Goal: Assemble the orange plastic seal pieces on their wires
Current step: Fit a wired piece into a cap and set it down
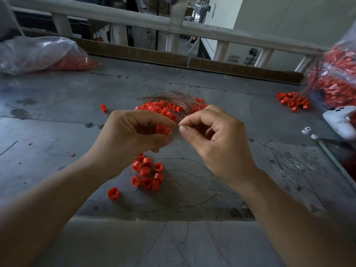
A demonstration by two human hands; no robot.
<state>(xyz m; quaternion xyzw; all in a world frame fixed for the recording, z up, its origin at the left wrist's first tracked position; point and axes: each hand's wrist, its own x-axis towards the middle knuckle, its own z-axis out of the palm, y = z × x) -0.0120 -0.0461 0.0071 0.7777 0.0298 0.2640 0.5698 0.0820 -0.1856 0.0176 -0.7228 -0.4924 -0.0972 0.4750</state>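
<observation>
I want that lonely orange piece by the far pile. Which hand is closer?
Left. The left hand sits just right of the lonely orange piece; the right hand is farther right.

No text, label or number is legible.

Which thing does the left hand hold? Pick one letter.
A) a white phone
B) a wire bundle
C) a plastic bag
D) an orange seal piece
D: the left hand grips an orange seal piece; the right hand pinches a thin wire.
</observation>
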